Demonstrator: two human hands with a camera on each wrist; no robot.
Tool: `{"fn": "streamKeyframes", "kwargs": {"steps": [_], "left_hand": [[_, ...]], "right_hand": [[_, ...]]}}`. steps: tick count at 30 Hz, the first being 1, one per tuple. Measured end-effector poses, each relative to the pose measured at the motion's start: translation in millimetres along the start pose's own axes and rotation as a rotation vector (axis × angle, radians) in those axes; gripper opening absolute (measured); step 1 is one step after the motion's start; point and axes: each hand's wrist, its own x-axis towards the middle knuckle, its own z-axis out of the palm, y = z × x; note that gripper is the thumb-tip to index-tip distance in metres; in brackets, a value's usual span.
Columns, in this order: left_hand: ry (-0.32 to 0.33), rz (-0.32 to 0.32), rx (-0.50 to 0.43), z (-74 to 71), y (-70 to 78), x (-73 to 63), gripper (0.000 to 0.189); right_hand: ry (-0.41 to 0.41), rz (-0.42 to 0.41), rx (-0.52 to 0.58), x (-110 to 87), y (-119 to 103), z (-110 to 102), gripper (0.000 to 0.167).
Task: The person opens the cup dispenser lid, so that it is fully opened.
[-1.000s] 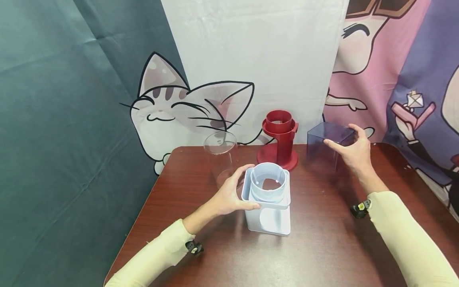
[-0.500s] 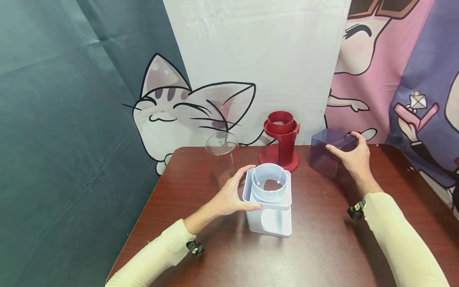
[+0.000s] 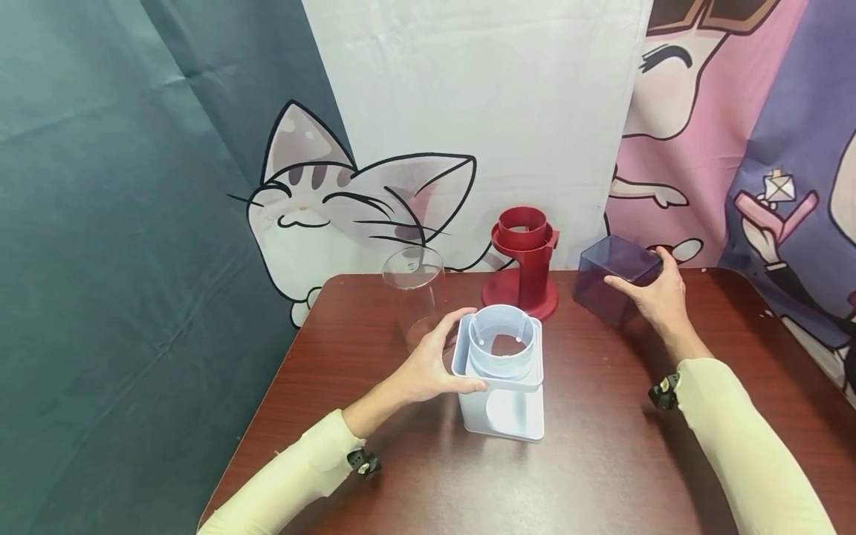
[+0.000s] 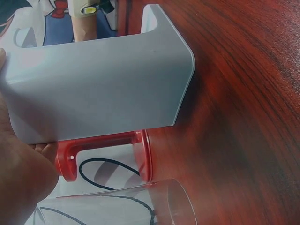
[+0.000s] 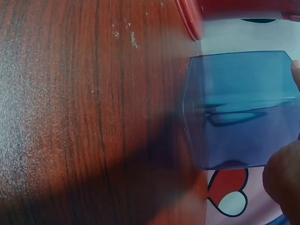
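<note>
My left hand (image 3: pixel 428 364) grips the upper rim of a white square plastic stand (image 3: pixel 473 412), thumb in front and fingers at the far side. A round collar rises from the stand's top, and its lower front has a rounded opening. In the left wrist view the stand's smooth side wall (image 4: pixel 103 89) fills the upper left. Farther right, my right hand (image 3: pixel 658 297) holds a translucent dark blue square container (image 3: pixel 605 286) between thumb and fingers. The right wrist view shows this container (image 5: pixel 243 140) close over the table's far edge, with the fingers mostly cut off.
A red stand (image 3: pixel 533 275) with a ring top and round foot stands at the back, between the white stand and the blue container. Left of it is a clear cylinder (image 3: pixel 413 297). Behind the brown table (image 3: pixel 582 461) hangs a printed cartoon curtain (image 3: pixel 521 111).
The blue container has turned and tilted in my right hand, which has shifted slightly left and a bit down. My left hand and the white stand have stayed in place.
</note>
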Motion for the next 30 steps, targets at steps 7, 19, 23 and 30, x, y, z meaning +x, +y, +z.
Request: {"fn": "streamKeyframes", "kwargs": {"steps": [7, 19, 23, 30], "left_hand": [[0.001, 0.001, 0.001, 1.1, -0.2, 0.0, 0.109], [0.004, 0.033, -0.026, 1.8, -0.9, 1.3, 0.110], [0.006, 0.027, -0.030, 1.8, 0.1, 0.9, 0.111], [0.011, 0.021, -0.029, 1.8, -1.0, 0.1, 0.109]], "right_hand": [[-0.042, -0.016, -0.003, -1.5, 3, -2, 0.122], [-0.033, -0.036, -0.004, -0.5, -3, -7, 0.114], [-0.046, -0.025, -0.010, -3.1, -10, -8, 0.122], [-0.019, -0.088, 0.052, -11.6, -33, -11, 0.124]]}}
